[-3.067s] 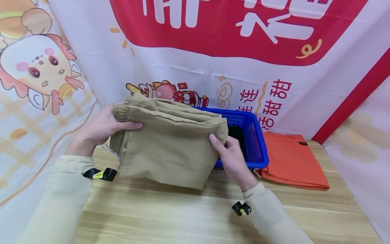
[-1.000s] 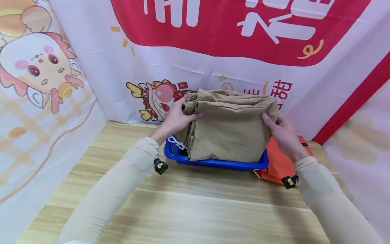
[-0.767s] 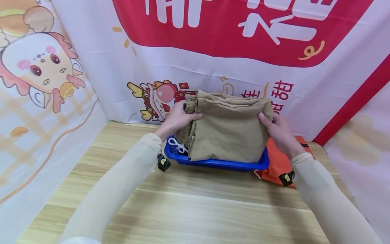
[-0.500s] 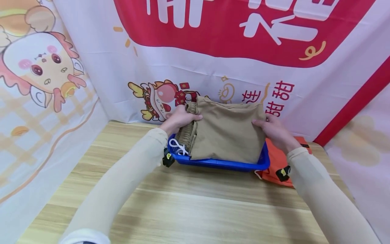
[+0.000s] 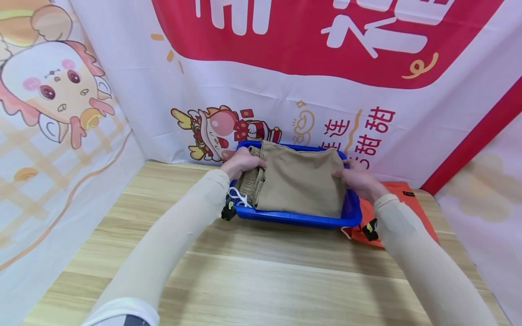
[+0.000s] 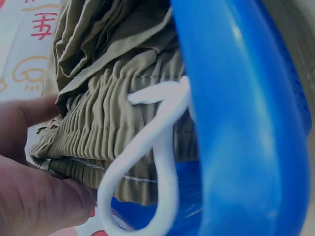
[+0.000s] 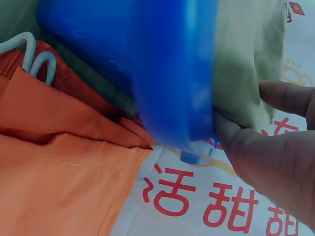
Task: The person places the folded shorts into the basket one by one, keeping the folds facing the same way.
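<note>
A folded pair of khaki pants (image 5: 302,179) lies in the blue plastic basket (image 5: 293,218), its gathered elastic waistband (image 6: 113,113) at the left. From the waistband a white drawstring (image 6: 165,162) loops down beside the basket's front rim. My left hand (image 5: 244,160) grips the folded waistband at its far left corner, thumb on the front layer. At the opposite side my right hand (image 5: 360,177) pinches the right edge of the pants, just over the basket's right rim. In the right wrist view the thumb and fingers (image 7: 283,96) meet the cloth.
Orange folded clothing (image 5: 420,213) with a pale drawstring (image 7: 44,64) and a small black tag lies right of the basket, partly behind my right wrist. A printed cloth backdrop (image 5: 163,99) stands close behind the basket. The wooden table (image 5: 261,280) extends toward me.
Both hands carried the khaki pants from the left to over the basket, then lowered them into it. The top edge sank and the basket's back rim came into view.
</note>
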`<state>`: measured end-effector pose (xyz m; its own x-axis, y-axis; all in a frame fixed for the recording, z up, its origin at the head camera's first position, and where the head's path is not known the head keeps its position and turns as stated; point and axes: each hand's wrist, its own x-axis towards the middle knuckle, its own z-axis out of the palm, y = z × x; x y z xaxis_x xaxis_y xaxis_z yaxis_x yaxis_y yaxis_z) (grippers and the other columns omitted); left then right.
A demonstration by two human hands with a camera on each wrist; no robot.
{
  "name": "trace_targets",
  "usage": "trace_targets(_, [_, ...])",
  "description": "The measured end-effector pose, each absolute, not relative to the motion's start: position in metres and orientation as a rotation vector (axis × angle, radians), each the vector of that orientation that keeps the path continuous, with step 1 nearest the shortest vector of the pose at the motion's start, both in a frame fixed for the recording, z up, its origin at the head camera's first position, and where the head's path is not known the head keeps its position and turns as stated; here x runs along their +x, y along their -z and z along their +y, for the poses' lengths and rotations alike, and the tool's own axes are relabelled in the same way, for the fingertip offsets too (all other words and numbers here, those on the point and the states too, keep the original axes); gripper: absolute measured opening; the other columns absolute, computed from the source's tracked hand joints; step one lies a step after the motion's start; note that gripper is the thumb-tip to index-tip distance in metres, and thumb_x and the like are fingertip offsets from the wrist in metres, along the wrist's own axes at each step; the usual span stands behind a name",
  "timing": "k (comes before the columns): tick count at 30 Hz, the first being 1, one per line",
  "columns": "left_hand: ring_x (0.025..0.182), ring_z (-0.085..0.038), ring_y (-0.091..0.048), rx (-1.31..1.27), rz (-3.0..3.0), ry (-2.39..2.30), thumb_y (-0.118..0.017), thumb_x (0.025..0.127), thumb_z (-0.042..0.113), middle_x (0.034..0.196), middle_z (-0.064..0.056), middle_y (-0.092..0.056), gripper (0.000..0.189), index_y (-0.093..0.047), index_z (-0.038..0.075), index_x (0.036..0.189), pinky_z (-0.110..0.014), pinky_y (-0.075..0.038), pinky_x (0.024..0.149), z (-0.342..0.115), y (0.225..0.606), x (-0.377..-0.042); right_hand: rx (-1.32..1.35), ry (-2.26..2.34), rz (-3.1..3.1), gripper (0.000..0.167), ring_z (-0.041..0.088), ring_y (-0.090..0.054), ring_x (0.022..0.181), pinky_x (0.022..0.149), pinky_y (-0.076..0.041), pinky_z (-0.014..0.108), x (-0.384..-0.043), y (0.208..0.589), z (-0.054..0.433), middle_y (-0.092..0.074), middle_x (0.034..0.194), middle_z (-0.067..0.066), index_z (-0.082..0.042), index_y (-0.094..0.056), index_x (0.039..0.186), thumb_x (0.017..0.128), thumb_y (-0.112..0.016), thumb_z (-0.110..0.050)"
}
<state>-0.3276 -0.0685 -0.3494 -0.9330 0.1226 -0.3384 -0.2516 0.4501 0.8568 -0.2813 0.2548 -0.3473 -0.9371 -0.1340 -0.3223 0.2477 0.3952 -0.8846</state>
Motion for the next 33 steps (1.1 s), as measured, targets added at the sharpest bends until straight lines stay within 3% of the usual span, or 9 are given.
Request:
trace_targets(3, [0.101,-0.023,-0.053,-0.089,2.384,-1.373,-0.083,0.084,0.024,0.117,-0.012,-0.049,0.056,-0.047,0.001,0.119,-0.035,-0.050,0.090,-0.069,0.350,-0.329,0.093,1.526,2.308,0.075,0.039,-0.022,0.145,0.119,-0.021,0.060,-0.283,0.350,0.255,-0.019,0.160,0.027,0.006,-0.002,0.159,0.102,-0.051,-0.007])
trace_targets(7, [0.132,-0.029,-0.036,-0.016,2.398,-1.261,-0.088,0.078,0.026,0.146,-0.016,-0.033,0.097,-0.026,0.000,0.148,-0.043,-0.034,0.113,-0.071,0.349,-0.327,0.082,1.468,2.351,0.081,0.040,-0.018,0.147,0.119,-0.017,0.061,-0.285,0.353,0.254,-0.013,0.163,0.026,0.001,-0.002,0.161,0.101,-0.056,-0.010])
trace_targets(11, [0.151,-0.031,-0.015,0.064,2.442,-1.234,-0.087,0.077,0.014,0.166,-0.021,-0.009,0.126,0.008,-0.001,0.159,-0.042,-0.021,0.122,-0.071,0.352,-0.327,0.053,1.418,2.414,0.083,0.040,-0.019,0.148,0.119,-0.018,0.060,-0.285,0.355,0.253,-0.014,0.164,0.025,-0.001,-0.006,0.162,0.099,-0.060,-0.011])
trace_targets(13, [0.152,-0.031,-0.015,0.088,2.489,-1.221,-0.086,0.078,0.008,0.166,-0.024,-0.010,0.127,0.011,-0.002,0.158,-0.040,-0.021,0.122,-0.070,0.354,-0.327,0.031,1.388,2.447,0.083,0.040,-0.020,0.148,0.119,-0.019,0.059,-0.285,0.356,0.252,-0.017,0.163,0.024,-0.001,-0.010,0.161,0.098,-0.062,-0.011])
trace_targets(19, [0.146,-0.038,-0.030,0.156,2.655,-1.039,-0.083,0.081,0.011,0.159,-0.031,-0.026,0.123,0.013,0.002,0.159,-0.046,-0.033,0.116,-0.067,0.361,-0.323,-0.047,1.303,2.485,0.080,0.039,-0.030,0.141,0.118,-0.025,0.057,-0.286,0.362,0.248,-0.028,0.158,0.026,0.003,-0.012,0.160,0.099,-0.060,-0.013])
trace_targets(25, [0.146,-0.047,-0.026,0.236,2.793,-0.741,-0.078,0.087,0.021,0.159,-0.036,-0.016,0.110,0.001,0.004,0.161,-0.054,-0.031,0.116,-0.063,0.363,-0.318,-0.110,1.096,2.640,0.074,0.040,-0.044,0.126,0.108,-0.040,0.058,-0.284,0.365,0.242,-0.044,0.143,0.027,0.007,-0.024,0.154,0.098,-0.065,-0.018])
trace_targets(29, [0.144,-0.049,-0.027,0.352,2.872,-0.577,-0.078,0.086,0.028,0.160,-0.033,-0.014,0.100,-0.015,0.008,0.162,-0.057,-0.033,0.114,-0.061,0.356,-0.315,-0.252,0.859,2.843,0.076,0.044,-0.043,0.131,0.109,-0.037,0.060,-0.280,0.360,0.238,-0.041,0.146,0.032,0.010,-0.030,0.151,0.094,-0.071,-0.018])
trace_targets(33, [0.148,-0.046,-0.021,0.631,2.901,-0.312,-0.079,0.084,0.049,0.164,-0.027,-0.015,0.103,-0.023,0.009,0.161,-0.057,-0.027,0.117,-0.055,0.342,-0.313,-0.511,0.561,2.998,0.079,0.048,-0.035,0.137,0.114,-0.029,0.061,-0.277,0.353,0.232,-0.039,0.149,0.033,0.009,-0.041,0.148,0.088,-0.080,-0.025])
